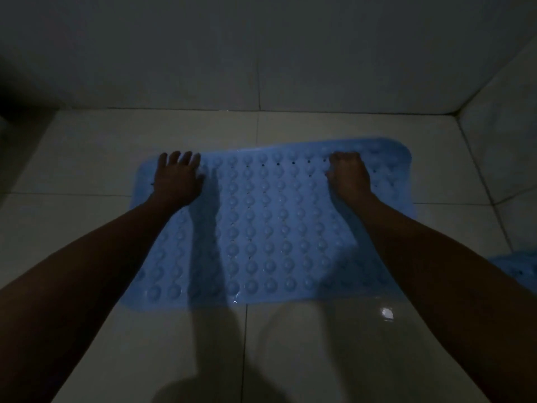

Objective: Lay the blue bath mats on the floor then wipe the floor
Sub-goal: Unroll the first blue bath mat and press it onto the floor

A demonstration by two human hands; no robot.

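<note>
Now the blue bath mat (273,228) lies spread on the tiled floor (319,359) near the wall. The left hand (177,178) presses it flat-fingered, the right hand (348,175) bears down with curled fingers — whether it pinches the mat, I cannot tell. Best press outward to the corners — the far edge looks slightly rippled.

Dim room: glossy pale floor tiles (319,359), tiled walls (261,53).

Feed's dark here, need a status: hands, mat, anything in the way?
Left hand flat on mat, fingers spread. Right hand curled on mat's far edge. Mat spread on floor. Second mat at right edge, not laid out.
</note>
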